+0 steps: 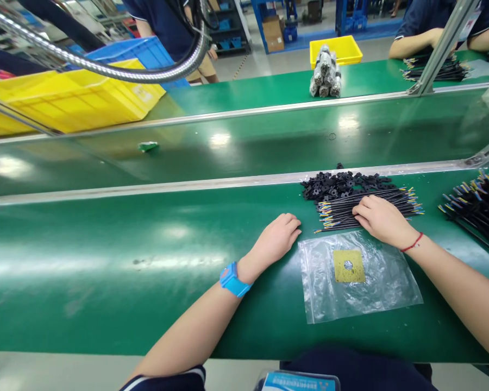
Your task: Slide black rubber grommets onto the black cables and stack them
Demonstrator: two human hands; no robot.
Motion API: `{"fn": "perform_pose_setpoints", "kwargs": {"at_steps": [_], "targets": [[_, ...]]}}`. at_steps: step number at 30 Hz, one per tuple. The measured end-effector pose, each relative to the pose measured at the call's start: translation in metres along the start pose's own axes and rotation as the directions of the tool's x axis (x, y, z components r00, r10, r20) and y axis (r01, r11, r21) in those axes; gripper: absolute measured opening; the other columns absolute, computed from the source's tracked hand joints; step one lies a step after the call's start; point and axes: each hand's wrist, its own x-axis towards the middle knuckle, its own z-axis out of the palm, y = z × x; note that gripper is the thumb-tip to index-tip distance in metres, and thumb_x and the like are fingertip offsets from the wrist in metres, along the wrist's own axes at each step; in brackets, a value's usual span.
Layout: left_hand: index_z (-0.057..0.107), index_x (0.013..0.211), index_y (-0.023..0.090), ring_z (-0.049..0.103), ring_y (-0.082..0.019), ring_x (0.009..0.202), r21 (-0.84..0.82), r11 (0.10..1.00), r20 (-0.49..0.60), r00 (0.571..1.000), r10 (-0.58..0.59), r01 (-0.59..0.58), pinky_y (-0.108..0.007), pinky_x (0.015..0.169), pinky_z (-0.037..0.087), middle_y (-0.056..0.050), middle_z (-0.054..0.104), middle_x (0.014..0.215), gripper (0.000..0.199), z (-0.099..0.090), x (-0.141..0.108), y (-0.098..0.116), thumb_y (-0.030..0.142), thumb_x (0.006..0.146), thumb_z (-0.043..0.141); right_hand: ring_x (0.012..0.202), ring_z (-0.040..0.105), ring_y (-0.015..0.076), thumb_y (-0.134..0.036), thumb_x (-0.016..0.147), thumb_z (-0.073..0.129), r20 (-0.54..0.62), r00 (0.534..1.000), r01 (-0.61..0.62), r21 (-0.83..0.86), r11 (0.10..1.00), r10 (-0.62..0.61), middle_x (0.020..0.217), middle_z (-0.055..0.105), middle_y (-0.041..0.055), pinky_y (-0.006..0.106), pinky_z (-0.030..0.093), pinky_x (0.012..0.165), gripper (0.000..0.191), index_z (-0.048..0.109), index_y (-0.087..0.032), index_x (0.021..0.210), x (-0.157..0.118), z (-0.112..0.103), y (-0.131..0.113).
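Note:
My right hand (381,217) reaches over a row of short black cables (334,213) with blue, yellow and white wire ends. Its thumb and fingers are closed in a pinch on a cable there, the tips partly hidden. My left hand (277,234), with a blue wristband above it, rests on the green bench left of the cables, fingers bent and together, with nothing seen in them. Small black flat parts (336,185) with holes lie heaped just behind the cables. Nearer me, a clear plastic bag (385,293) lies flat with a yellow square piece (342,274), holed in its middle.
A larger pile of black cables (481,209) lies at the right. A metal rail (212,183) borders my bench, with a green belt beyond. Yellow bins (101,98) and a flexible metal hose (126,73) are at upper left. Across, a co-worker's arm (411,46) rests near more cables.

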Motion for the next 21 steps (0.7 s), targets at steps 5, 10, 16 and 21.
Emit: {"fn": "perform_pose_setpoints", "kwargs": {"at_steps": [5,10,16,21], "targets": [[0.054,0.090,0.016,0.053,-0.020,0.087,-0.110,0.987,-0.012,0.993,-0.120,0.118,-0.035,0.079,0.048,-0.007,0.057,0.091,0.012,-0.003,-0.002,0.001,0.014,0.089,0.043,0.081,0.051,0.0190,-0.020,0.091,0.045,-0.031,0.999,0.032,0.048,0.998,-0.031,0.083,0.060,0.0069,0.032,0.036,0.075,0.020,0.062,-0.015,0.082,0.006,-0.005,0.001],[0.055,0.097,0.016,0.053,-0.021,0.089,-0.149,0.967,-0.011,0.978,-0.209,0.205,-0.036,0.082,0.047,-0.007,0.057,0.092,0.014,-0.005,-0.002,0.001,0.013,0.085,0.048,0.079,0.054,0.0172,-0.017,0.092,0.039,-0.137,0.990,0.065,0.161,0.985,-0.043,0.085,0.062,0.0063,0.031,0.040,0.075,0.023,0.060,-0.016,0.099,-0.014,-0.028,-0.013],[0.058,0.101,0.015,0.055,-0.018,0.081,-0.218,0.933,0.042,0.958,-0.284,0.286,-0.033,0.077,0.047,-0.007,0.056,0.092,0.019,-0.008,-0.002,0.000,0.013,0.085,0.048,0.067,0.056,0.0138,-0.008,0.086,0.038,0.104,0.994,0.009,0.163,0.987,-0.026,0.086,0.061,0.0041,0.026,0.040,0.057,0.031,0.058,-0.018,0.108,-0.067,-0.030,-0.044],[0.060,0.095,0.016,0.055,-0.014,0.075,-0.558,0.783,0.051,0.953,-0.300,0.276,-0.030,0.074,0.047,-0.003,0.058,0.085,0.016,-0.010,0.005,0.010,0.017,0.081,0.052,0.061,0.055,0.0142,-0.002,0.079,0.047,0.177,0.984,0.004,-0.006,1.000,-0.003,0.080,0.058,0.0041,0.026,0.040,0.052,0.029,0.063,-0.018,0.097,-0.079,-0.023,-0.059]]}}
